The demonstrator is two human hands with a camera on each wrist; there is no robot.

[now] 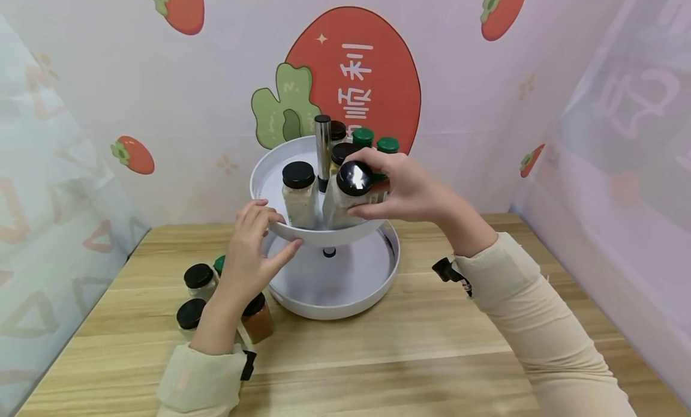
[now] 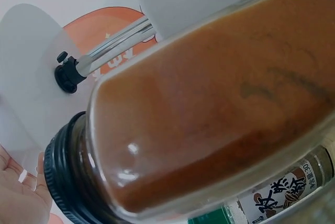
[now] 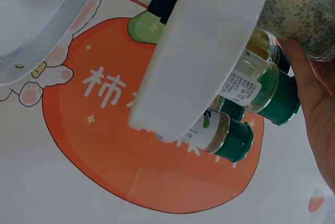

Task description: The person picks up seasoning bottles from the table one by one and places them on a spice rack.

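Observation:
My right hand point(image 1: 399, 183) grips a black-lidded jar point(image 1: 339, 210) at the upper tray point(image 1: 318, 237) of a white two-tier stand. The jar is tilted, with its lid toward me; its pale, green-flecked contents point(image 3: 303, 14) show in the right wrist view. My left hand point(image 1: 251, 246) holds the same tray's front left rim, fingers over the edge and thumb lower on the outer wall. Beside the tilted jar, a similar jar point(image 1: 301, 207) stands upright. Behind them are several more bottles, some with green caps point(image 1: 363, 136), around the metal post point(image 1: 323, 147).
The lower tray point(image 1: 335, 285) rests on the wooden table point(image 1: 432, 357). Left of it, partly behind my left forearm, stand black-lidded jars point(image 1: 198, 279), a green-capped bottle point(image 2: 282, 192) and a jar of orange-brown powder point(image 1: 258, 321). A printed cloth point(image 1: 459, 105) hangs behind.

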